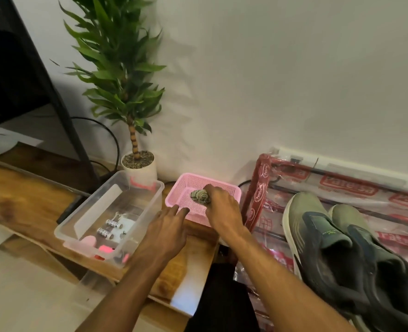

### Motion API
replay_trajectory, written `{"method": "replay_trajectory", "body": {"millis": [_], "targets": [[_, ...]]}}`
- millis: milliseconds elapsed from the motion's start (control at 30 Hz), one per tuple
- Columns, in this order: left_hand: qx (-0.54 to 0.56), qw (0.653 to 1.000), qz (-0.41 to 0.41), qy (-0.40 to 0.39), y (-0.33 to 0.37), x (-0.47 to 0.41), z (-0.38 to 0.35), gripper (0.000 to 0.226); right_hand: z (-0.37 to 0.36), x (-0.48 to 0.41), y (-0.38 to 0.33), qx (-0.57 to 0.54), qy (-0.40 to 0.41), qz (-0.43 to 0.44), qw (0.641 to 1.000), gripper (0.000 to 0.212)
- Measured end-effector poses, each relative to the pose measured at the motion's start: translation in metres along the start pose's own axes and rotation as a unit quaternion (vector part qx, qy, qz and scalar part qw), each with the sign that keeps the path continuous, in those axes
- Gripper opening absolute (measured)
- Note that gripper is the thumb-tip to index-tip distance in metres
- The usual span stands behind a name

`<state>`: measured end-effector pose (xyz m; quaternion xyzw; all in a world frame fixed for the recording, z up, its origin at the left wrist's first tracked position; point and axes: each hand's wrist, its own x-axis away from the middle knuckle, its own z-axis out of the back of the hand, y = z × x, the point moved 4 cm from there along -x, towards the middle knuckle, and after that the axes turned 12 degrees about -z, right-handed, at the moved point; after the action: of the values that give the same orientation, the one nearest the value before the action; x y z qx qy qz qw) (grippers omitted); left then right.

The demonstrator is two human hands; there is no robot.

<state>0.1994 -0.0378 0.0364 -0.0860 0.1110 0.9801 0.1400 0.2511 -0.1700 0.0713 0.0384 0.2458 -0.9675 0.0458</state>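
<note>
Right hand (222, 208) curls its fingers round a striped rolled bundle (198, 195) inside the pink basket (232, 188), left hand (168, 227) rests straight, slightly spread fingers at the near rim; an uneven press could likely tip the light basket off the wooden shelf (18, 188).

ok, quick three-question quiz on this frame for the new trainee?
1. True or false: the right hand grips a striped bundle in the pink basket.
2. The batteries lie in: A clear box, B pink basket, C neither?
3. Which hand has straight fingers, holding nothing?
Key: 1 true; 2 A; 3 the left hand.
</note>
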Motion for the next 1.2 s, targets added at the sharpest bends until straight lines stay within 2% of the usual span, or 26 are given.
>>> {"method": "replay_trajectory", "body": {"millis": [133, 267, 333, 400, 500, 667, 800, 933, 1200], "targets": [[0.004, 1.0, 0.005, -0.013, -0.007, -0.018, -0.009, 0.055, -0.013, -0.043, 0.01, 0.052, -0.044, -0.018, 0.998, 0.045], [0.019, 1.0, 0.008, -0.018, -0.014, -0.032, -0.016, 0.059, -0.029, -0.064, 0.017, 0.12, -0.045, -0.013, 0.992, 0.047], [0.023, 0.999, 0.006, -0.03, -0.017, -0.037, -0.021, 0.06, -0.043, -0.065, 0.023, 0.14, -0.084, -0.021, 0.986, 0.049], [0.017, 0.999, 0.002, -0.039, -0.018, -0.039, -0.027, 0.059, -0.057, -0.063, 0.03, 0.139, -0.121, -0.049, 0.982, 0.048], [0.008, 0.999, -0.006, -0.052, -0.018, -0.041, -0.036, 0.06, -0.065, -0.062, 0.039, 0.117, -0.13, -0.091, 0.98, 0.038], [-0.004, 0.997, -0.003, -0.079, -0.017, -0.038, -0.047, 0.066, -0.064, -0.061, 0.042, 0.045, -0.207, -0.147, 0.966, 0.047], [-0.004, 0.995, -0.004, -0.098, -0.014, -0.034, -0.048, 0.069, -0.063, -0.056, 0.036, 0.11, -0.258, -0.136, 0.95, 0.042], [-0.014, 0.995, -0.015, -0.097, -0.007, -0.031, -0.042, 0.069, -0.051, -0.049, 0.031, 0.165, -0.217, -0.113, 0.955, 0.04], [-0.03, 0.996, -0.038, -0.072, 0.013, -0.023, -0.013, 0.068, -0.012, -0.019, 0.013, 0.032, -0.118, -0.097, 0.988, 0.039]]}}
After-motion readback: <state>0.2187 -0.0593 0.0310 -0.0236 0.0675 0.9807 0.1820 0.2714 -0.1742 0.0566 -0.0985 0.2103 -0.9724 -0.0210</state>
